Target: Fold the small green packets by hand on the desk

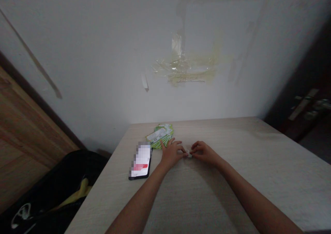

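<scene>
Between my two hands, low over the tabletop, is a small whitish crumpled piece [189, 154], too small to make out its kind. My left hand [172, 153] pinches its left side between thumb and finger, the other fingers raised and spread. From the right, my right hand [204, 153] pinches the same piece, its fingers curled. Just behind my left hand lie several green and white printed packets [160, 136], fanned over one another. A phone [141, 161] with a lit, partly blurred screen rests left of my left hand.
The pale wood-grain table [248, 179] meets a grey wall [103, 54] with peeling clear tape [178, 67] on it. At the lower left, beside the table, sits a black bag [69, 179] with something yellow inside. A dark door with a handle [310, 103] stands at the right.
</scene>
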`<state>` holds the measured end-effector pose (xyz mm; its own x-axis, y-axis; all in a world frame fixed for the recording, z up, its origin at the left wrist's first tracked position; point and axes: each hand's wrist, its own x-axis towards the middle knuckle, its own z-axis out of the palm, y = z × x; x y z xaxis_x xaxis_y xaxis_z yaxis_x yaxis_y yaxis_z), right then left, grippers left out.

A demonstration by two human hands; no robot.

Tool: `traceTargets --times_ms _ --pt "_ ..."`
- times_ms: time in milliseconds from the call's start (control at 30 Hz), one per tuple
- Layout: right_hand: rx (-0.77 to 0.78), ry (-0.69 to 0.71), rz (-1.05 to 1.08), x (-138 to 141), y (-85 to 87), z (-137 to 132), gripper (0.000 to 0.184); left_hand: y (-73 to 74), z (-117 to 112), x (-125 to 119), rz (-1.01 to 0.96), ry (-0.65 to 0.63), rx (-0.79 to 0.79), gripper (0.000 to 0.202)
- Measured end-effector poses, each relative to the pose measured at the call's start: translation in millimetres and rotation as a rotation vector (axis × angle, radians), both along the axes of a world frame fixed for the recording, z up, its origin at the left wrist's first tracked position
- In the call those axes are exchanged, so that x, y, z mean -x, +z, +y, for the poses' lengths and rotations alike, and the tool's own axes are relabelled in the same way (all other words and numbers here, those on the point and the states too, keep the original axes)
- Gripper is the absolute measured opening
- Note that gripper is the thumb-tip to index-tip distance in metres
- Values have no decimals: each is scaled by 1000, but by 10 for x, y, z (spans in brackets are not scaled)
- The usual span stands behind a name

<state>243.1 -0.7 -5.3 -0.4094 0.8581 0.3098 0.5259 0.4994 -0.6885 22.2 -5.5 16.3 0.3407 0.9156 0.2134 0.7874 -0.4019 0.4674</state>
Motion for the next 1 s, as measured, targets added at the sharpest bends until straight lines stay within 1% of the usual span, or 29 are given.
traceTargets --times_ms 133,267,433,600,733,867,1000 --pt "-1 -19 10 33 -19 1 10 21 -25 -28 33 8 24 14" --pt "-9 -36 23 58 -12 -17 9 -7 -41 -50 27 3 -5 14" --pt "-10 -122 11 44 -53 -5 30 -43 -22 -63 14 37 24 21" --pt "-7 -111 15 33 -117 20 20 -35 -17 -77 12 40 11 13" --pt "-13 -114 54 38 -134 25 23 -42 -53 -93 1 37 -18 13" --pt "43 -142 93 48 -106 16 26 -58 -64 -105 -74 43 2 9" --pt "89 -140 128 65 -31 -7 19 -44 -69 -122 -162 50 -30 10"
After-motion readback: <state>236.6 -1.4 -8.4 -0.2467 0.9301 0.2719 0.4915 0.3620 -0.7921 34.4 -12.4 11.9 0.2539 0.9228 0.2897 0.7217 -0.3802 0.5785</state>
